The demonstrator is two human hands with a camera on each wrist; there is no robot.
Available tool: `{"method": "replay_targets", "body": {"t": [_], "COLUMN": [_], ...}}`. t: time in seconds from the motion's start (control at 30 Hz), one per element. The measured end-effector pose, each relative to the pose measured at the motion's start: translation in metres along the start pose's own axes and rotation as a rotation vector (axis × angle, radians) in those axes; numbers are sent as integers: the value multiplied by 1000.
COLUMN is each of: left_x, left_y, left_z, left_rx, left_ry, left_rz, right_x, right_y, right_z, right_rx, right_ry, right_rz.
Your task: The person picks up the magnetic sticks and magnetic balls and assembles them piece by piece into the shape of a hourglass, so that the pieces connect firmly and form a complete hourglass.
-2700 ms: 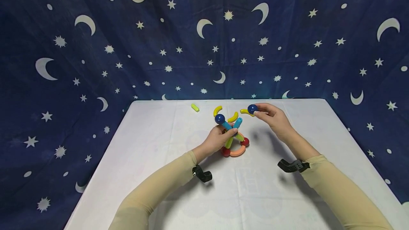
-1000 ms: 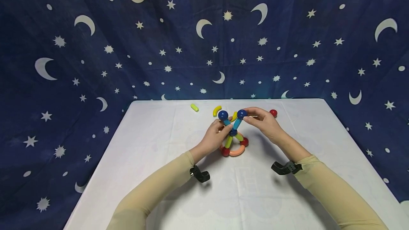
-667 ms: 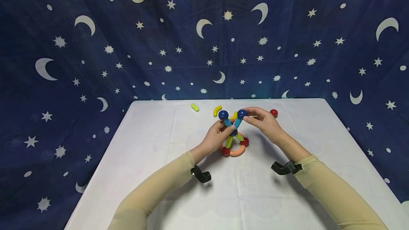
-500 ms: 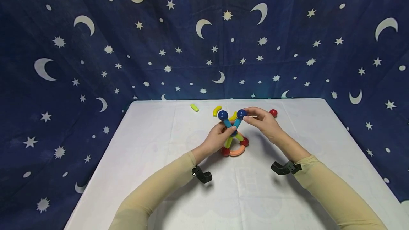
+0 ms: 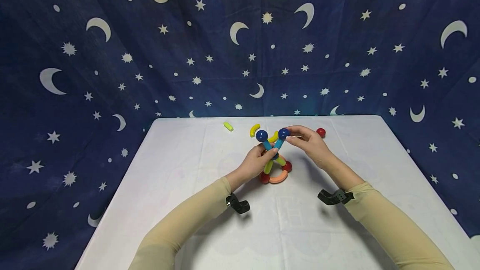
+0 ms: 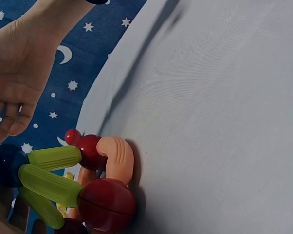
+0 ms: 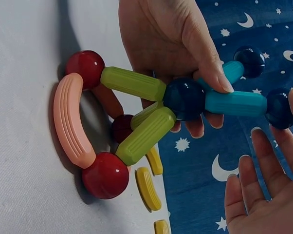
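Note:
A toy figure of magnetic sticks and balls stands on the white table. Its base joins red balls (image 7: pixel 105 175) with curved orange sticks (image 7: pixel 71 122). Green sticks (image 7: pixel 146 136) rise from there to a middle blue ball (image 7: pixel 184 99). From that, two light-blue sticks (image 7: pixel 236 104) spread in a V, each tipped with a blue ball. My left hand (image 5: pixel 256 161) holds the figure around its middle, thumb across a light-blue stick. With thumb and forefinger, my right hand (image 5: pixel 313 144) pinches the right top blue ball (image 5: pixel 283 133), which touches its stick. The left top blue ball (image 5: pixel 261 136) is untouched.
Behind the figure lie curved yellow sticks (image 5: pixel 254 130) and, farther left, a short green stick (image 5: pixel 228 126). A loose red ball (image 5: pixel 321 132) sits beyond my right hand. A dark blue cloth (image 5: pixel 210 45) with moons and stars hangs behind the table.
My right hand has carried the blue ball leftward onto the tip of the right light-blue stick. The loose red ball has come into view. Over the last half second both hands stay nearly still.

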State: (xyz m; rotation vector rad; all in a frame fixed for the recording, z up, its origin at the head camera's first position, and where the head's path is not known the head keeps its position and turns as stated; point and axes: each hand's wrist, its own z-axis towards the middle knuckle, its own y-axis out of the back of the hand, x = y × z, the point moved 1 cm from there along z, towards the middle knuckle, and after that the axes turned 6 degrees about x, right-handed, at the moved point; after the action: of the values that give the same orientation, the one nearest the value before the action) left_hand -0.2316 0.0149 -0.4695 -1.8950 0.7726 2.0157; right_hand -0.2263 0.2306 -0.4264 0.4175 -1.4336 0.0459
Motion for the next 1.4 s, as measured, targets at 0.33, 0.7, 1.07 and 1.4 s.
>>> {"method": "replay_targets", "body": {"t": [0.33,0.7,1.07,1.4], "left_x": [-1,-1,-4,-5], "left_y": [3,7,12,12], "left_z": [-1,0,0,2], "left_rx": [-2,8,48,28], "left_ry": [24,69,93,111], "left_rz": [2,-5,28,17], "right_x": [-2,-19,-46,-65], "right_y": [8,36,48,39], "right_z": [4,34,72,91], "right_rx": [-2,-185,-32,67], "right_ry": [43,-38,-190,-269], "right_rz": [5,-199,-656,-840]}}
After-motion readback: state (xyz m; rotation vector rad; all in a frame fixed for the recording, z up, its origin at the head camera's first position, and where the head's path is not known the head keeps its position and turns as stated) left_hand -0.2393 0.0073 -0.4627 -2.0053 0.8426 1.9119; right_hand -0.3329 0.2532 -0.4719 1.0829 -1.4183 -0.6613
